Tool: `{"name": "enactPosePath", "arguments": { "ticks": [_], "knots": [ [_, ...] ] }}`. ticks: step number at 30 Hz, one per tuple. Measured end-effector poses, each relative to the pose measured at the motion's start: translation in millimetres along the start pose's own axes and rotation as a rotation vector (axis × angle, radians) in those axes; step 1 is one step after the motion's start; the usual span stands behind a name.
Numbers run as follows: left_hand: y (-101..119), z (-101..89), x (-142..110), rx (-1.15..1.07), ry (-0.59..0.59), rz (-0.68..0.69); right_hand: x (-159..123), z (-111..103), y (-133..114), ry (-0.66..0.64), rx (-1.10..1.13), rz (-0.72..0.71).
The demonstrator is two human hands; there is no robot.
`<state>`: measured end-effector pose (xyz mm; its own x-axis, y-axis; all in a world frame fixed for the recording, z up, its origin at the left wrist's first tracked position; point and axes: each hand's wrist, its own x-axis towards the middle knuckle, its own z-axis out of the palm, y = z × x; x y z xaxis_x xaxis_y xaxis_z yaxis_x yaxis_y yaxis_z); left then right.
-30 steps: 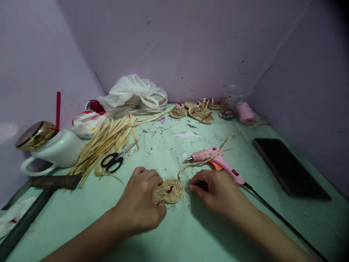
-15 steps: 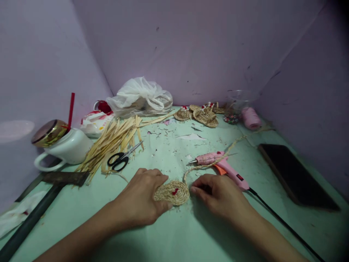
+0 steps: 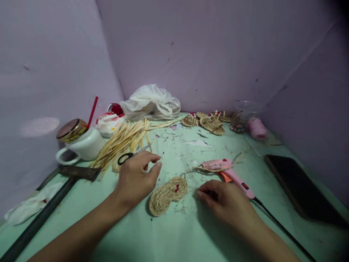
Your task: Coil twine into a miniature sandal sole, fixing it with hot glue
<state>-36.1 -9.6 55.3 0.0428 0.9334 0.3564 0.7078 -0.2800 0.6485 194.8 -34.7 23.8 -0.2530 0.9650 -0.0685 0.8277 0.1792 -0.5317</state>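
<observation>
On the green surface lies a coiled straw-rope sole (image 3: 169, 196), shaped like a figure eight with a small red mark on its right lobe. A thin tail of braided rope runs from it across the pink glue gun (image 3: 218, 165). My left hand (image 3: 140, 174) is off the sole, above and left of it, thumb and forefinger apart. It covers part of the black-handled scissors (image 3: 126, 158). To the right of the sole, my right hand (image 3: 223, 200) rests with thumb and fingers curled together. Whatever they may pinch is hidden.
Straw strips (image 3: 125, 136) lie near a white mug (image 3: 87, 145). A hammer (image 3: 79, 174) is at left, a phone (image 3: 302, 189) at right. Behind are a plastic bag (image 3: 154, 103), small woven slippers (image 3: 211, 123), pink thread (image 3: 257, 128) and a clear bead cup (image 3: 241, 112).
My left hand has let go of the sole and moved up and left towards the scissors. The sole now lies tilted and fully uncovered. My right hand stays curled beside it. The view has shifted.
</observation>
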Motion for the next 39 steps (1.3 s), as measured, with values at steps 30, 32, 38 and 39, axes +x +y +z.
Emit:
{"name": "enactPosePath", "arguments": {
  "ticks": [30, 32, 38, 39],
  "knots": [
    [24, 19.2, -41, -0.578, -0.574, -0.005, -14, 16, -36, 0.000, 0.663, -0.067],
    [24, 16.7, -41, -0.658, -0.565, -0.097, -14, 18, -37, 0.020, 0.710, -0.027],
    [24, 25.7, -42, -1.071, -0.586, -0.631, -15, 26, -33, 0.040, 0.652, -0.078],
    [24, 28.3, -42, -1.142, -0.592, -0.675, -14, 27, -32, 0.039, 0.636, -0.098]
  ]
}}
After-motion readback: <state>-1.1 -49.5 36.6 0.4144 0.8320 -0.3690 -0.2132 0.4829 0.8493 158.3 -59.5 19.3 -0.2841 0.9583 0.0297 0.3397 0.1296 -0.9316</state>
